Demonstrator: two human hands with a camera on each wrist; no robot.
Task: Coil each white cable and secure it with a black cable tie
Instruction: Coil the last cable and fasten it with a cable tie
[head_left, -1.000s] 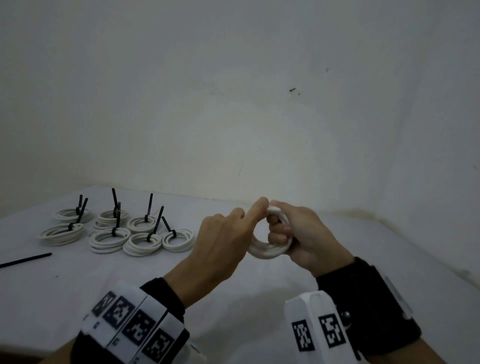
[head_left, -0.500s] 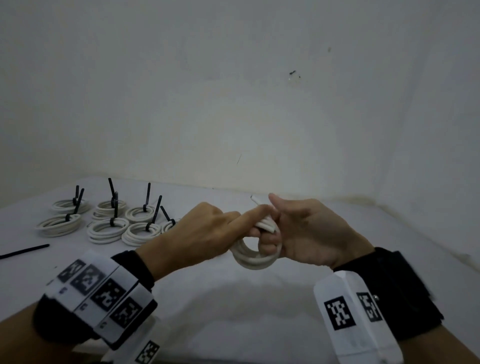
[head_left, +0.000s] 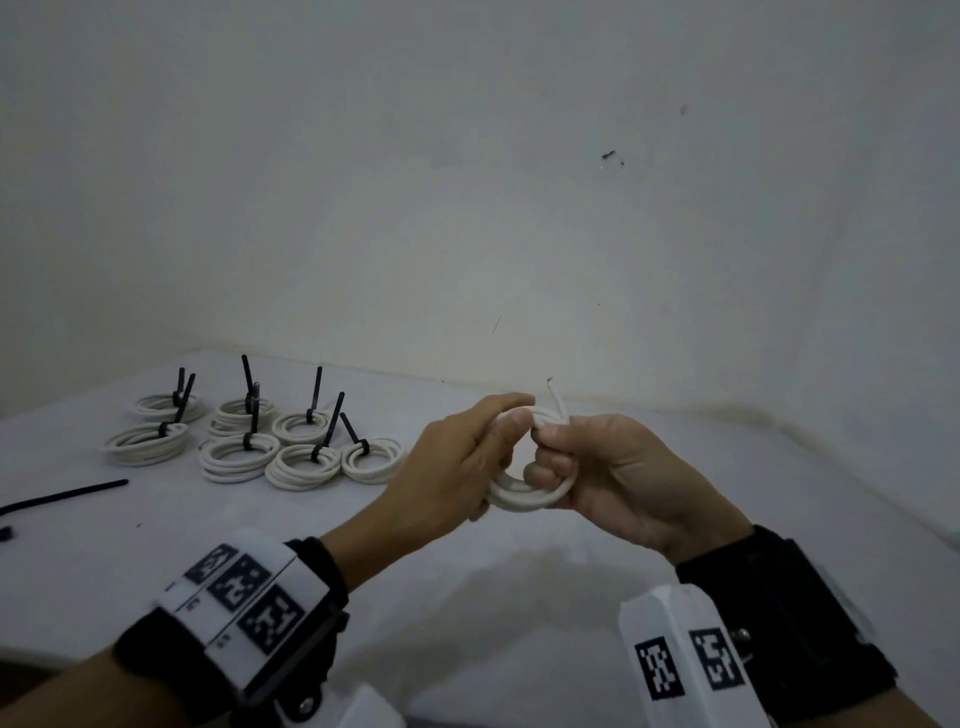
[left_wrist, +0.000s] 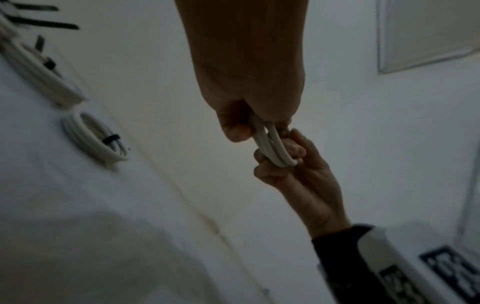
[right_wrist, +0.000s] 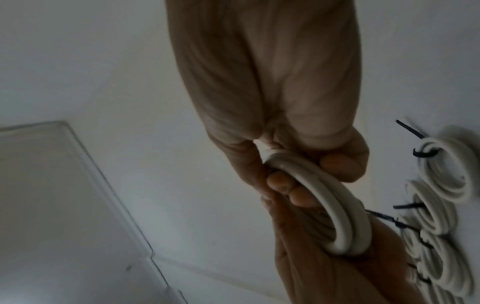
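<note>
Both hands hold one coiled white cable (head_left: 524, 496) in the air above the table. My left hand (head_left: 467, 457) grips its left side, thumb on top and fingers curled underneath. My right hand (head_left: 582, 457) has fingers hooked through the loop and pinches the top, where the cable's loose end (head_left: 555, 396) sticks up. The coil's turns show in the left wrist view (left_wrist: 272, 148) and in the right wrist view (right_wrist: 332, 207). No tie is on this coil. A loose black cable tie (head_left: 62, 496) lies on the table at the far left.
Several finished coils (head_left: 291, 452), each bound with a black tie whose tail stands up, sit in a cluster on the white table (head_left: 467, 597) at the left. The wall stands close behind. The table's edge runs along the right.
The left hand has gone from an index finger pointing into the loop to gripping the coil's left side. The cable's loose end now sticks up above the hands.
</note>
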